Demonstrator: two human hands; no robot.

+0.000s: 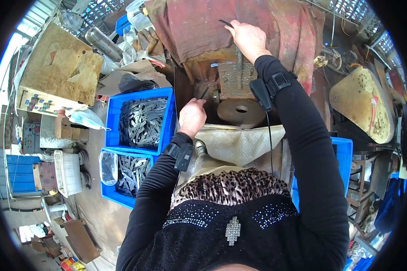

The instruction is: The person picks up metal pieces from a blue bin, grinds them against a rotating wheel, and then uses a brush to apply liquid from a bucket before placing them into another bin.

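Observation:
My left hand (pixel 193 116) is closed around a small dark metal strip (pixel 204 93), whose tip points up toward the machine. Farther up and to the right, my right hand (pixel 248 39) pinches a thin dark strip (pixel 225 22) in front of a stained red cloth (pixel 199 27). Between the hands stands a rusty metal block (pixel 235 83) with an upright bar, part of a worn machine. A round disc with a central hole (pixel 242 121) lies just below the block. Left of my left hand, a blue crate (pixel 171 101) holds several layers of flat grey metal strips (pixel 142 119).
A second blue crate (pixel 122 202) with similar strips sits nearer, a clear plastic container (pixel 108 168) at its edge. A whitish sheet (pixel 239 142) hangs below the disc. Another blue bin (pixel 343 158) is on the right. A stained control box (pixel 54 67) stands at the left.

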